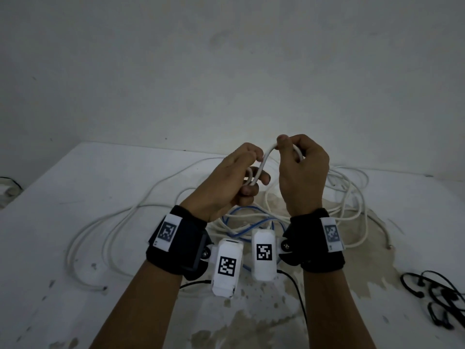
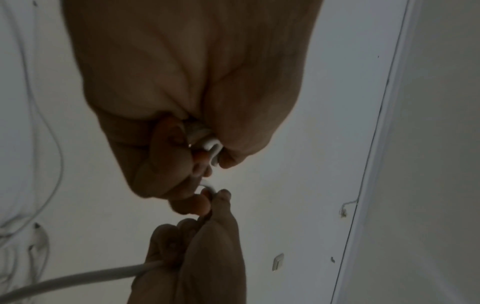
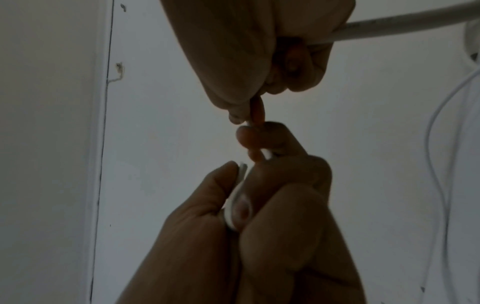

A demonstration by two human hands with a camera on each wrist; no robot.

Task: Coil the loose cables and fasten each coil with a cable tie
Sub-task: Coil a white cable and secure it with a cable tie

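Note:
Both hands are raised over the table, sharing one white cable [image 1: 264,158] that bends in an S between them. My left hand [image 1: 251,178] has its fingers curled round a small loop of the cable [image 2: 211,146]. Just above and to the right, my right hand [image 1: 286,147] pinches the cable between thumb and fingers. From that hand [image 3: 249,115] the thick white cable [image 3: 389,22] trails away. The left hand [image 3: 246,166] shows below it in the right wrist view. Several black cable ties [image 1: 439,301] lie at the table's right edge.
Loose white cable [image 1: 352,195] sprawls in tangled loops across the stained white table [image 1: 100,197], with a blue cable [image 1: 254,213] under my wrists. A pale wall rises right behind the table. Thin black leads run from the wrist cameras.

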